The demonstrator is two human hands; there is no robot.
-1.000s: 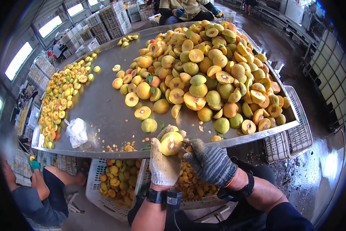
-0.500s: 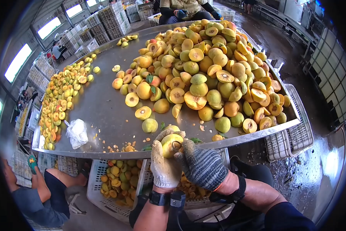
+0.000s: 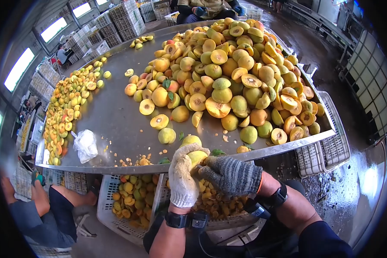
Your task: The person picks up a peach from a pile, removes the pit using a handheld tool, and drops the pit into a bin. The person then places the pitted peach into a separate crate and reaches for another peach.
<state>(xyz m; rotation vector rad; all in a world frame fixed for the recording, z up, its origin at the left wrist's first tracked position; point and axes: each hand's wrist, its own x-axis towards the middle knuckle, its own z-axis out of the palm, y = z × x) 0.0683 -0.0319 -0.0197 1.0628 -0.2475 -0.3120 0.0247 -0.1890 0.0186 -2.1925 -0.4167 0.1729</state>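
Observation:
My left hand [image 3: 184, 176], in a white knit glove, is closed round a yellow-green peach half [image 3: 197, 158] just over the near edge of the table. Another peach piece [image 3: 191, 140] shows directly behind those fingers. My right hand [image 3: 231, 175], in a grey striped glove, is closed with its fingertips against the peach. It grips a small pitting tool whose metal loop shows in the earlier view; the glove and fruit now mostly hide it. Beyond my hands, a big heap of whole and halved peaches [image 3: 221, 106] lies on the metal table [image 3: 116, 116].
Pitted halves [image 3: 68, 109] line the table's left side, near a clear plastic bag [image 3: 86, 146]. Below the edge stand a crate of peaches [image 3: 103, 210] and another beside it. White crates [image 3: 312, 161] flank the right. A co-worker [image 3: 43, 215] sits left; another person [image 3: 206, 8] sits opposite.
My left hand has turned the peach, so its cut face and the metal loop no longer show. The right hand has shifted slightly right and rolled over. The left co-worker's arm has moved.

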